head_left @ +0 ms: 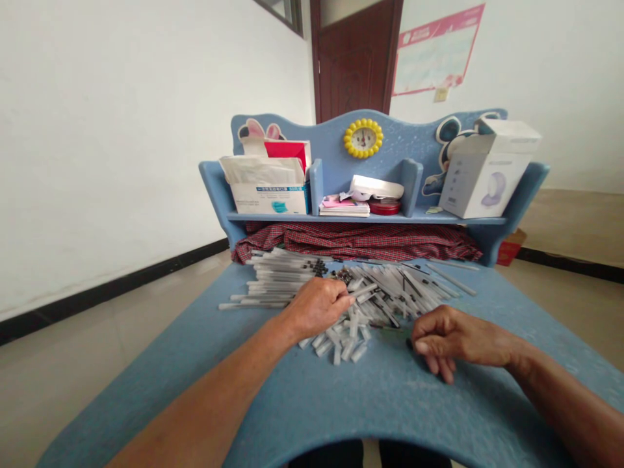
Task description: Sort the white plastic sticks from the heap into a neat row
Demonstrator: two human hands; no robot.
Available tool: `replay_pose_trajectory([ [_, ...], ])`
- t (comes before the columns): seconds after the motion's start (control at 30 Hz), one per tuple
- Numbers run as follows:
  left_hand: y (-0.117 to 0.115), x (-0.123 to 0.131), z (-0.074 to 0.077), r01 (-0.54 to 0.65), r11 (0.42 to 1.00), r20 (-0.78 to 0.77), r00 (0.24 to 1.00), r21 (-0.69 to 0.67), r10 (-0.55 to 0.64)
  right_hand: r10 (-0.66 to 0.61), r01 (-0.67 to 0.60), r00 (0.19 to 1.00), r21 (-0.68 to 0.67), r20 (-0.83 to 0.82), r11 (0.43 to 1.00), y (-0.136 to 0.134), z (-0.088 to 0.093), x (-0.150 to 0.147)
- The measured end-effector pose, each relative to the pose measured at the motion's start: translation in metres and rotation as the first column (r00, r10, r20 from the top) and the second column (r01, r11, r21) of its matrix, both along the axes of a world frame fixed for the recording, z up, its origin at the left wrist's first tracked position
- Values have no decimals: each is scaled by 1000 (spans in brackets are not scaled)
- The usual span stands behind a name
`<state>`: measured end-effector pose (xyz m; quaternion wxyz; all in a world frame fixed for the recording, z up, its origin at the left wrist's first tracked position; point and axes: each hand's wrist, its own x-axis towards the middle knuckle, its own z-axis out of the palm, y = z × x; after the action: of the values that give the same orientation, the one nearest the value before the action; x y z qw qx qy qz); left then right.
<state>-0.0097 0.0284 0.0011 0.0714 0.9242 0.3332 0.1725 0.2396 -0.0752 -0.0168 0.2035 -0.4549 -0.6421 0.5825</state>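
Note:
My left hand (319, 304) reaches over the middle of a pile of pen parts. Its thumb and forefinger are pinched at a translucent pen cap (365, 290). To the right, my right hand (453, 341) is low over the table with curled fingers. A small black piece (409, 344) shows at its fingertips; its kind is unclear. Frosted pen barrels (273, 276) with black ends lie in a stack beyond my left hand. More pens (414, 286) spread out on the right of the pile. Several loose translucent caps (336, 341) lie nearest me.
The blue table (361, 403) has a curved front edge. At its back stands a shelf (365, 220) holding a mask box (270, 198), a white box (487, 172), booklets (344, 208) and a red tin (385, 207). A checked cloth (361, 240) is bunched beneath; a yellow clock (363, 138) sits above.

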Motion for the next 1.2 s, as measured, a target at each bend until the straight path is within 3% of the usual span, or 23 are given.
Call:
replay_pose_trajectory([
  [0.17,-1,0,0,12,1000,-1,1000,7,-12,-177,184,983,209,-52,960,-1,13,13],
  [0.23,-1,0,0,18,1000,0,1000,9,-18,-178,171,984,178,23,969,-4,16,20],
  [0.33,-2,1,1,28,1000,-7,1000,7,-28,-77,71,982,41,171,997,-5,15,26],
  [0.4,-2,1,1,32,999,-14,999,-3,-32,-36,33,979,18,201,999,-4,11,25],
  [0.77,-5,1,4,41,998,-4,999,-53,-41,-100,91,992,119,73,989,0,-3,-11],
  [0.97,-18,5,8,143,986,-4,990,-83,-144,-383,338,921,350,68,874,1,1,-13],
  [1.2,-27,10,8,171,977,-24,984,-129,-175,-391,353,920,456,-12,817,2,-5,-18],
])
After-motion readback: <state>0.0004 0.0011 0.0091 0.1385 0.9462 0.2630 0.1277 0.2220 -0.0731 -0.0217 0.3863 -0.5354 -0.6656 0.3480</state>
